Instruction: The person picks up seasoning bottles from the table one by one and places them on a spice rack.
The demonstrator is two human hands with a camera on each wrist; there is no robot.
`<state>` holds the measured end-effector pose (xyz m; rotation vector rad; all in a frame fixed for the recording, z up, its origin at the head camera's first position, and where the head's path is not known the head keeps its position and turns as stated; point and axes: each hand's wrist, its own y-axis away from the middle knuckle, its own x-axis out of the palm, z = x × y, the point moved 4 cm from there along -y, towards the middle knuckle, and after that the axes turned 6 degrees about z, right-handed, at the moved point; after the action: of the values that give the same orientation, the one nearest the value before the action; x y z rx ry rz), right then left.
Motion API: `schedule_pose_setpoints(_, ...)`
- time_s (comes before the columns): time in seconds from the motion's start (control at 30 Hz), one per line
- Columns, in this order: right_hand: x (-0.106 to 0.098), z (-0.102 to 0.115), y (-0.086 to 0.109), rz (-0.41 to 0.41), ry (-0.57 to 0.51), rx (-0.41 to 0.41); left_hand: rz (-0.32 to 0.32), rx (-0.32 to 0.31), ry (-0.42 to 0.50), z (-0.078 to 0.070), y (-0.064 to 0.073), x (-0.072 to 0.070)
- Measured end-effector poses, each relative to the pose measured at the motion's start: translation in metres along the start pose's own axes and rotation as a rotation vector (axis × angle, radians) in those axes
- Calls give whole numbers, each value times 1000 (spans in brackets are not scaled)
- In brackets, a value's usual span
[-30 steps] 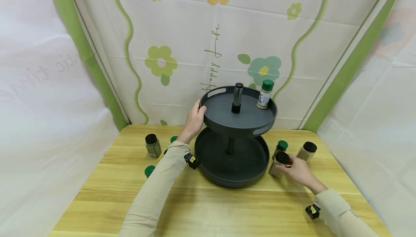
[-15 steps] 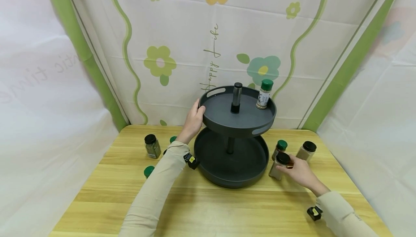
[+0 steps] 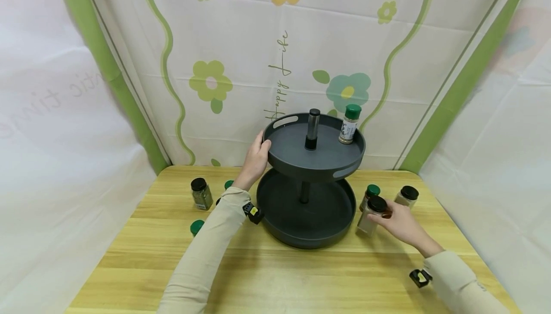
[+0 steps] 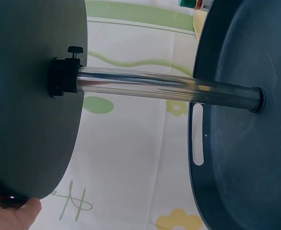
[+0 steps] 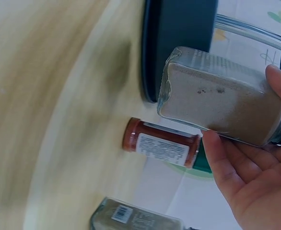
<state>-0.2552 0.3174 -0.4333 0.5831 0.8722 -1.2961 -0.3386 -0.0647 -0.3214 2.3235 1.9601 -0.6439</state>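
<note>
A dark grey two-tier turntable tray (image 3: 284, 149) stands mid-table. My left hand (image 3: 255, 162) grips the rim of its upper tier at the left; thumb and fingers (image 4: 25, 213) show at that edge in the left wrist view. My right hand (image 3: 403, 225) pinches a clear glass spice jar (image 5: 217, 98) of grey-brown powder, near its black lid (image 3: 377, 204). The jar leans, its base off the table, to the right of the lower tier (image 3: 305, 230). A green-capped spice bottle (image 3: 347, 129) stands on the upper tier.
Behind the held jar stands a green-capped bottle of red spice (image 5: 162, 143). A black-lidded jar (image 3: 406, 196) is further right. At left are another black-lidded jar (image 3: 201, 195) and green caps (image 3: 196, 227), partly behind my left sleeve. A patterned curtain (image 3: 241, 41) hangs behind the table.
My right hand has raised the spice jar a little from the table and tilted it. The left hand keeps its hold on the tray rim.
</note>
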Motion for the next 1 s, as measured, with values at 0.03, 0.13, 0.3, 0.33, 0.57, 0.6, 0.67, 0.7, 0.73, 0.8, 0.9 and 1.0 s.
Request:
schedule_pose_setpoints(0.03,-1,1,0,3,1,1,1,0,-1,0,0,0)
schedule_pose_setpoints(0.13,-4,5,0,5,13,1,0,-1,0,0,0,0)
schedule_pose_setpoints(0.3,-9,9,0,4,24,2,-1,-4,3,-1,1,0)
schedule_pose_setpoints(0.33,-10,10,1,5,22,4,-1,-3,4,-1,1,0)
schedule_pose_setpoints(0.57,-19,18,1,-12,0,-8,1,13,8,-2,1,0)
schedule_pose_setpoints(0.6,-20,20,1,-15,-2,-15,2,14,9,-2,1,0)
schedule_pose_setpoints(0.67,-23,22,0,-27,1,-25,1,15,8,-2,0,0)
schedule_pose_setpoints(0.7,-25,23,0,-32,6,-29,1,14,8,-2,0,0)
schedule_pose_setpoints(0.73,-27,24,0,-35,8,-32,2,12,7,-2,0,1)
schedule_pose_setpoints(0.8,-30,26,-1,-39,7,-32,1,10,7,-2,0,1)
schedule_pose_setpoints(0.9,-34,28,-1,-39,1,-34,-2,5,2,-2,0,1)
schedule_pose_setpoints(1.0,-38,32,-2,-48,-1,-45,-7,7,-8,-1,0,0)
